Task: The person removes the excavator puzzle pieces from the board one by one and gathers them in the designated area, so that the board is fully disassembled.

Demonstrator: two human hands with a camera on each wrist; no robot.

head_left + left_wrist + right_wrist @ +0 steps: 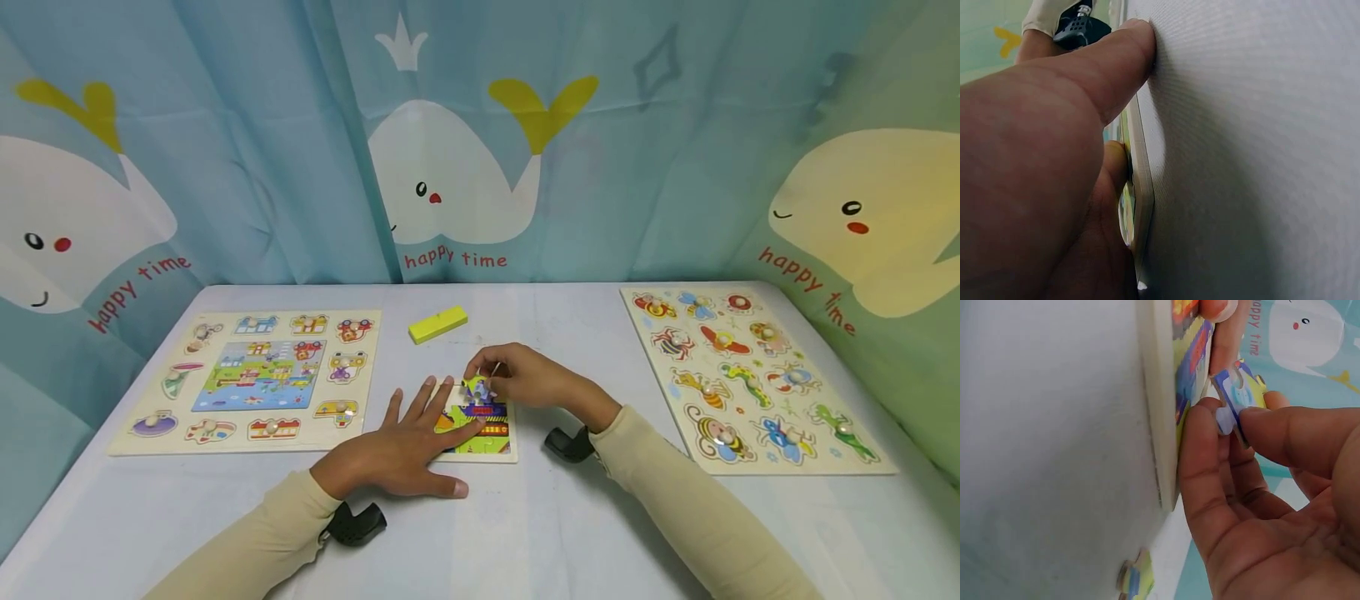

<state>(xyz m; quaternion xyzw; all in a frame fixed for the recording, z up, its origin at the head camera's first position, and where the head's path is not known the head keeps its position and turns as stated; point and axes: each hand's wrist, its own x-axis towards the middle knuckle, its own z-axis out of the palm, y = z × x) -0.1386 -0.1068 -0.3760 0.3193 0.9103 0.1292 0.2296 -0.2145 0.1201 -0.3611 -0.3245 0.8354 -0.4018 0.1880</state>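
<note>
A small jigsaw board (487, 457) with a bright printed picture lies at the table's middle. My left hand (401, 446) rests across its left side, fingers spread and straight; in the left wrist view the thumb (1122, 59) touches the white tabletop beside the board. Above the board's far part, my right hand (525, 377) pinches a jigsaw piece (477, 387) between thumb and fingers. The right wrist view shows this piece (1242, 390) tilted, blue and yellow, with a fingertip behind it close to the board edge (1159, 419). The left fingers hide part of the picture.
A yellow box (438, 324) lies behind the board. To the left is a knob puzzle board (315, 437) with vehicles and toys; at right, another one (825, 468) with insects. One loose jigsaw piece (1138, 576) is on the table in the right wrist view.
</note>
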